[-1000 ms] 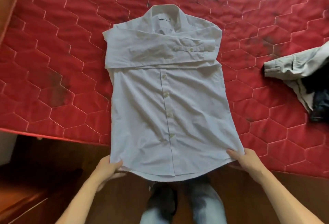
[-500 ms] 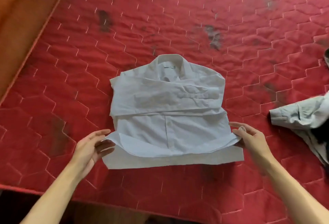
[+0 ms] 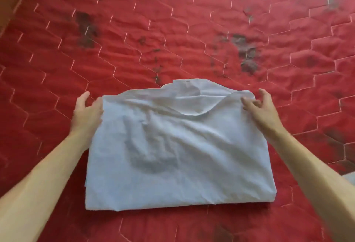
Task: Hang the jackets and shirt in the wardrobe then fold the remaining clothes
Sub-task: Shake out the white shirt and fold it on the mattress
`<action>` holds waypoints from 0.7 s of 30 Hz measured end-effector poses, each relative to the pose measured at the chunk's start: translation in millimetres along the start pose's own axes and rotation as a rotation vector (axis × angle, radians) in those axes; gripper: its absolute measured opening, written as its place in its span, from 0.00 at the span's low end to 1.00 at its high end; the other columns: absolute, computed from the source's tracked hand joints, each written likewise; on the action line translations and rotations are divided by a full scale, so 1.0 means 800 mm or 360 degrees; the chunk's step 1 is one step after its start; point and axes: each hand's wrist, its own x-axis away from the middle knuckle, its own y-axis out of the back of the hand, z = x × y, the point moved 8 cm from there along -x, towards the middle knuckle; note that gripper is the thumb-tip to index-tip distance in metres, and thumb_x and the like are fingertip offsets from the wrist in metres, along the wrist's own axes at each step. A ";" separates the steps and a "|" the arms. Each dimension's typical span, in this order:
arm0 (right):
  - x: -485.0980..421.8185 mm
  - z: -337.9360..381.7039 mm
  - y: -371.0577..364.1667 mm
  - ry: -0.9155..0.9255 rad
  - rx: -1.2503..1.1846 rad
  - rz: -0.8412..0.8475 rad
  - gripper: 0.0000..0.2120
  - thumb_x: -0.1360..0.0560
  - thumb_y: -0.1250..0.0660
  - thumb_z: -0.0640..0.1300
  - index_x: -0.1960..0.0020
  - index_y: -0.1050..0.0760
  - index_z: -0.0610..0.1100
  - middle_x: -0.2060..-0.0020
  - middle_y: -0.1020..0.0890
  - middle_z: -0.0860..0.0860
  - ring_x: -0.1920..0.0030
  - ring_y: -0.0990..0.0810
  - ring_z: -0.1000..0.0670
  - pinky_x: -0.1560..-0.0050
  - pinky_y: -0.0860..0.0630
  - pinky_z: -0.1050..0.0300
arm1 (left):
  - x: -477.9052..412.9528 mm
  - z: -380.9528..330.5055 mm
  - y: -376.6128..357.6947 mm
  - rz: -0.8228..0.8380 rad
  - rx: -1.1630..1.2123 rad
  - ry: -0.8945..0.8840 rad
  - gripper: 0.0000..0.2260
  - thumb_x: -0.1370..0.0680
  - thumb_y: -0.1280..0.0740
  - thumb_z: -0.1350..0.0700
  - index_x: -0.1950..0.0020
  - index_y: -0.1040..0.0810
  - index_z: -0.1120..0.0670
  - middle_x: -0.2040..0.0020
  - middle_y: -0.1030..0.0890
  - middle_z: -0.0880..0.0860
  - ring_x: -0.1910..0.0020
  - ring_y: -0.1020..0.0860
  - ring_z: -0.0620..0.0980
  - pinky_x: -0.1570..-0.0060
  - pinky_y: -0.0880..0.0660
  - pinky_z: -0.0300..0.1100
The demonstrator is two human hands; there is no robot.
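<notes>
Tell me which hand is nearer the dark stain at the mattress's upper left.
Left. The left hand sits directly below the stain; the right hand is far to its right.

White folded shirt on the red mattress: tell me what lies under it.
The red quilted mattress shows around the white folded shirt, which rests on it. The top layer hides the folds beneath; only a dim grey shadow shows through.

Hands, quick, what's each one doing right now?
Left hand: holding the shirt at its far left corner.
Right hand: curled fingers touch the far right corner; grip cannot be told.
</notes>
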 end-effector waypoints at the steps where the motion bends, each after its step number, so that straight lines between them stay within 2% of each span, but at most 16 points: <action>1: 0.006 -0.012 0.001 0.0032 0.0248 -0.0049 0.33 0.22 0.32 0.50 0.23 0.43 0.44 0.37 0.23 0.46 0.39 0.23 0.47 0.37 0.27 0.50 | 0.007 0.018 0.002 -0.0070 -0.0320 -0.0024 0.30 0.23 0.33 0.47 0.23 0.39 0.49 0.48 0.21 0.49 0.48 0.22 0.52 0.49 0.25 0.48; 3: 0.029 -0.040 0.010 0.0113 0.0603 -0.0215 0.34 0.24 0.30 0.49 0.24 0.39 0.40 0.33 0.27 0.42 0.33 0.29 0.42 0.31 0.33 0.45 | 0.030 0.059 0.012 -0.0221 -0.0794 -0.0084 0.31 0.22 0.33 0.46 0.22 0.41 0.49 0.32 0.27 0.57 0.31 0.30 0.59 0.33 0.33 0.55; 5: 0.059 -0.073 0.024 0.0048 0.0718 -0.0350 0.36 0.28 0.27 0.52 0.27 0.35 0.38 0.33 0.29 0.39 0.32 0.33 0.38 0.31 0.35 0.42 | 0.060 0.095 0.026 -0.0335 -0.0873 -0.0084 0.31 0.22 0.33 0.44 0.23 0.40 0.53 0.28 0.31 0.61 0.28 0.35 0.62 0.30 0.37 0.58; 8: 0.103 -0.120 0.040 -0.0109 0.0654 -0.0409 0.35 0.29 0.25 0.55 0.29 0.33 0.40 0.39 0.27 0.42 0.38 0.29 0.41 0.37 0.30 0.43 | 0.099 0.142 0.041 -0.0383 -0.0881 0.0067 0.29 0.22 0.34 0.39 0.32 0.32 0.60 0.36 0.26 0.65 0.36 0.28 0.67 0.41 0.31 0.58; 10: 0.130 -0.142 0.040 -0.0179 0.0510 -0.0362 0.29 0.27 0.27 0.56 0.32 0.31 0.44 0.43 0.25 0.48 0.43 0.25 0.46 0.42 0.26 0.47 | 0.126 0.166 0.045 -0.0365 -0.0882 0.0233 0.24 0.22 0.35 0.39 0.40 0.30 0.59 0.44 0.22 0.66 0.41 0.26 0.69 0.50 0.32 0.55; 11: 0.142 -0.147 0.038 -0.0213 0.0454 -0.0325 0.25 0.26 0.28 0.57 0.36 0.29 0.45 0.46 0.23 0.50 0.46 0.24 0.48 0.46 0.26 0.50 | 0.137 0.174 0.047 -0.0351 -0.0868 0.0254 0.22 0.21 0.35 0.40 0.43 0.29 0.59 0.48 0.22 0.65 0.43 0.25 0.69 0.52 0.33 0.54; 13: 0.159 -0.151 0.036 -0.0190 0.0340 -0.0256 0.17 0.24 0.31 0.57 0.52 0.27 0.44 0.60 0.23 0.54 0.59 0.26 0.50 0.59 0.30 0.60 | 0.151 0.176 0.051 -0.0330 -0.0795 0.0179 0.17 0.20 0.35 0.44 0.50 0.29 0.59 0.55 0.23 0.60 0.48 0.24 0.67 0.54 0.33 0.53; 14: 0.168 -0.147 0.039 -0.0124 0.0269 -0.0267 0.19 0.24 0.31 0.56 0.60 0.31 0.42 0.67 0.28 0.55 0.65 0.30 0.52 0.66 0.35 0.63 | 0.154 0.175 0.057 -0.0328 -0.0738 0.0133 0.16 0.20 0.34 0.47 0.54 0.28 0.59 0.57 0.23 0.58 0.52 0.23 0.65 0.55 0.32 0.53; 15: 0.178 -0.143 0.045 -0.0074 0.0217 -0.0296 0.22 0.23 0.32 0.54 0.65 0.36 0.41 0.71 0.33 0.55 0.69 0.35 0.53 0.70 0.39 0.62 | 0.156 0.173 0.066 -0.0335 -0.0678 0.0076 0.14 0.21 0.32 0.49 0.56 0.27 0.59 0.59 0.22 0.56 0.55 0.23 0.62 0.57 0.31 0.52; 17: 0.195 -0.151 0.052 -0.0078 0.0196 -0.0311 0.23 0.23 0.31 0.48 0.67 0.40 0.42 0.75 0.36 0.56 0.72 0.39 0.56 0.72 0.41 0.60 | 0.155 0.182 0.083 -0.0287 -0.0630 0.0040 0.11 0.21 0.30 0.51 0.56 0.25 0.57 0.59 0.21 0.54 0.57 0.24 0.59 0.57 0.31 0.50; 19: 0.219 -0.181 0.039 -0.0183 0.0352 -0.0114 0.21 0.24 0.28 0.46 0.68 0.37 0.43 0.77 0.33 0.57 0.74 0.37 0.56 0.72 0.39 0.61 | 0.167 0.213 0.104 -0.0163 -0.0767 0.0119 0.16 0.25 0.29 0.44 0.56 0.24 0.56 0.60 0.20 0.55 0.55 0.22 0.60 0.56 0.31 0.51; 21: 0.242 -0.197 0.027 -0.0251 0.0343 -0.0090 0.18 0.24 0.29 0.47 0.67 0.32 0.44 0.76 0.29 0.56 0.73 0.33 0.56 0.71 0.36 0.62 | 0.179 0.233 0.118 -0.0184 -0.0846 0.0152 0.22 0.28 0.30 0.37 0.53 0.25 0.56 0.58 0.19 0.57 0.55 0.22 0.62 0.55 0.29 0.53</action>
